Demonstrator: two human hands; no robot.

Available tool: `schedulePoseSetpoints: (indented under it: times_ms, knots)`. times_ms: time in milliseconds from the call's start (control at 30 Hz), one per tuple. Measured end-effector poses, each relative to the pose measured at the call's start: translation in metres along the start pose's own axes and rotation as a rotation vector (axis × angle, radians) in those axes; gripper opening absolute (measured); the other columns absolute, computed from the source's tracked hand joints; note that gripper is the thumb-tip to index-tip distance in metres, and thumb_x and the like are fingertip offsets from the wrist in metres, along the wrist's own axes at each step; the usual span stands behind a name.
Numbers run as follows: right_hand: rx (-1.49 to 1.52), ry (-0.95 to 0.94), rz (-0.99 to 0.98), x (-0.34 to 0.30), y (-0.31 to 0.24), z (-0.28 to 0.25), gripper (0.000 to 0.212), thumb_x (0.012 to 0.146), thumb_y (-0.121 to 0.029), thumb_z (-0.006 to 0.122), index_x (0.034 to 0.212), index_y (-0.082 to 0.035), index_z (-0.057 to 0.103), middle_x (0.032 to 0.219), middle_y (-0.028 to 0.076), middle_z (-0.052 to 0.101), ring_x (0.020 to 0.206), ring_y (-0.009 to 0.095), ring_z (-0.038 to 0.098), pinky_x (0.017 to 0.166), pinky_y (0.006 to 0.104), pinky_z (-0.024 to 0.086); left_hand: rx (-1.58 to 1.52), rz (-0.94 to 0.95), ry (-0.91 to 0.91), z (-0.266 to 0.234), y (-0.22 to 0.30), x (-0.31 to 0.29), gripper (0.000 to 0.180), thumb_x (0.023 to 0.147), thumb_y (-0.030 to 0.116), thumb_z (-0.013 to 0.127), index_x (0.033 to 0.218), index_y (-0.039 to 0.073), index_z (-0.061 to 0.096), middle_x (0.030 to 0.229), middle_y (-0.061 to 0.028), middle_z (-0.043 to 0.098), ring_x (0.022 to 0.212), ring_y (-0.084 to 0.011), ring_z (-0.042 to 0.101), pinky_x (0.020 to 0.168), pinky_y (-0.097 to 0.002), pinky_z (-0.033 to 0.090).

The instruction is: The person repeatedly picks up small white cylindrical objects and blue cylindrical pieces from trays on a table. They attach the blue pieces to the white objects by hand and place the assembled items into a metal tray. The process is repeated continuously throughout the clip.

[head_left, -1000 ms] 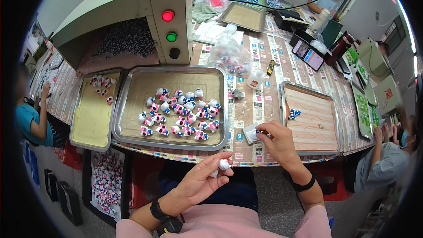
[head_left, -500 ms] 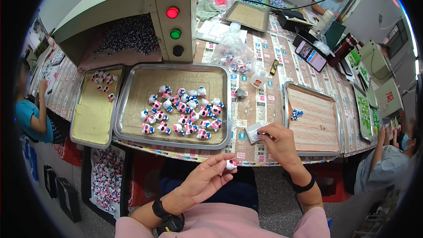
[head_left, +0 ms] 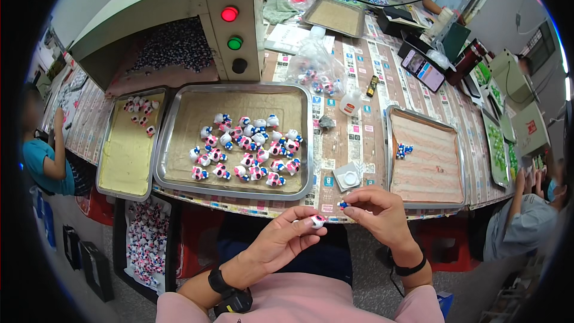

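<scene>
My left hand [head_left: 276,240] pinches a small white and pink toy head [head_left: 317,222] between thumb and fingertips, above my lap at the table edge. Just right of it, my right hand [head_left: 382,215] grips a tiny blue and white toy piece [head_left: 343,205]. The two pieces are close but apart. Beyond my right hand lies a white square pad with a small round dish [head_left: 351,178] on it. A large metal tray [head_left: 308,143] at left holds several assembled pink, white and blue figurines [head_left: 247,160]. In the right-hand tray [head_left: 390,170] sit several small blue pieces [head_left: 403,151].
A yellow-lined tray [head_left: 122,170] with several toy heads stands at far left, beside a machine [head_left: 245,30] with red and green lights. A white bottle [head_left: 350,104], a glue stick [head_left: 372,86], and a phone [head_left: 422,72] are on the table. Below is a black bin [head_left: 119,251] of figurines.
My right hand has lifted off the white pad and come toward my left hand, with the blue piece now showing. The toy head in my left hand has turned and shifted slightly right.
</scene>
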State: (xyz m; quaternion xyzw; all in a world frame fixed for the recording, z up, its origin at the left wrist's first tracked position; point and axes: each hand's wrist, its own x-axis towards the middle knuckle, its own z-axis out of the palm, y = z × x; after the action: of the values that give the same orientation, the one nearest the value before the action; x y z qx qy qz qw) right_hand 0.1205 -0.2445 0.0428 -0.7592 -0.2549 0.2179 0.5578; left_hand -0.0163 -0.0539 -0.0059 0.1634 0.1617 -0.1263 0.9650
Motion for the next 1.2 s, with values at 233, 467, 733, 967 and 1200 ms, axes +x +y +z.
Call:
schedulePoseSetpoints:
  times_ms: [233,467,733,967,1200]
  knots:
    - [0.266,-0.009,0.070,-0.006,0.002,-0.001,0.020,0.085,0.002,0.073,0.105,0.003,0.071,0.108,0.009,0.066,0.094,0.013,0.065,0.083,0.0248,0.054,0.012,0.003,-0.004,0.004,0.001,-0.001,0.027,0.098,0.005,0.058,0.125,0.002,0.054,0.119,-0.0147,0.062,0.117,-0.0234,0.062,0.102,-0.0294,0.054]
    - [0.282,-0.071,0.026,-0.018,0.002,0.008,0.020,0.085,0.003,0.072,0.105,0.003,0.070,0.109,0.010,0.064,0.096,0.014,0.065,0.081,0.0242,0.055,-0.062,-0.020,-0.051,0.002,-0.004,0.004,0.028,0.097,0.002,0.058,0.125,0.001,0.054,0.120,-0.0132,0.062,0.117,-0.0202,0.061,0.103,-0.0294,0.053]
    - [0.248,-0.042,-0.026,-0.024,-0.002,0.026,0.018,0.085,0.001,0.073,0.103,0.002,0.072,0.104,0.010,0.066,0.090,0.013,0.066,0.075,0.0236,0.056,-0.038,-0.021,-0.052,-0.002,-0.008,0.006,0.028,0.094,0.000,0.062,0.121,0.005,0.058,0.116,-0.0066,0.063,0.108,-0.0130,0.063,0.098,-0.0261,0.054]
    - [0.124,-0.002,-0.072,-0.023,0.001,0.029,0.017,0.083,0.000,0.075,0.100,-0.001,0.074,0.098,0.010,0.069,0.082,0.012,0.067,0.069,0.0228,0.055,-0.029,-0.004,-0.027,0.000,-0.008,0.007,0.026,0.094,-0.001,0.062,0.119,0.005,0.059,0.116,-0.0064,0.063,0.109,-0.0133,0.062,0.100,-0.0268,0.053]
    - [-0.045,-0.046,-0.177,-0.022,-0.004,0.027,0.019,0.081,-0.001,0.077,0.100,-0.003,0.075,0.092,0.010,0.071,0.079,0.014,0.067,0.066,0.0240,0.053,0.101,0.046,0.060,-0.001,-0.011,0.002,0.023,0.091,-0.002,0.065,0.113,0.003,0.063,0.116,-0.0085,0.064,0.106,-0.0156,0.064,0.095,-0.0292,0.056]
